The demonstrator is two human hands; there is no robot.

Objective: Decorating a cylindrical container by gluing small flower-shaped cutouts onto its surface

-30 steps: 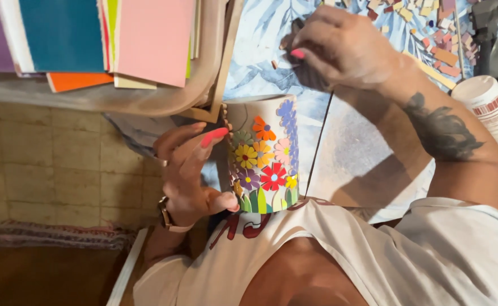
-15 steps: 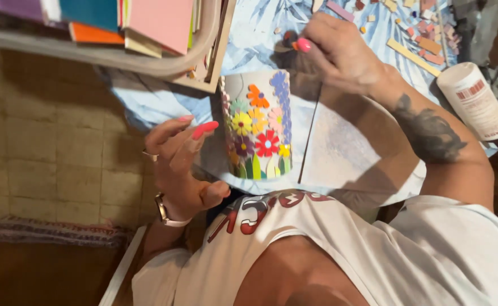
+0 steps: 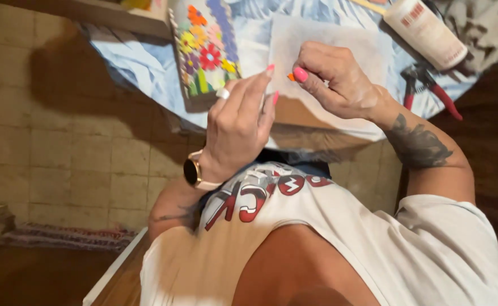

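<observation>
My right hand (image 3: 339,79), with pink nails and a tattooed forearm, pinches a tiny orange tile piece (image 3: 290,76) between thumb and forefinger. My left hand (image 3: 234,122), wearing a ring and a wristwatch, is raised beside it with fingers extended, its fingertips close to the piece and holding nothing. Behind the hands a mosaic panel (image 3: 206,51) with coloured flowers lies on the table. A white sheet (image 3: 339,34) lies to the right of the panel, partly hidden by my right hand.
The table wears a light blue cloth (image 3: 135,68). A white glue bottle (image 3: 424,31) and red-handled nippers (image 3: 430,88) lie at the right. A wooden board edge (image 3: 107,12) sits at top left. Tiled floor (image 3: 62,153) and a rug (image 3: 62,235) lie at left.
My left hand has let go of the mosaic panel and risen beside my right hand. My right hand has come back from the far table holding the orange piece. The view has tilted down.
</observation>
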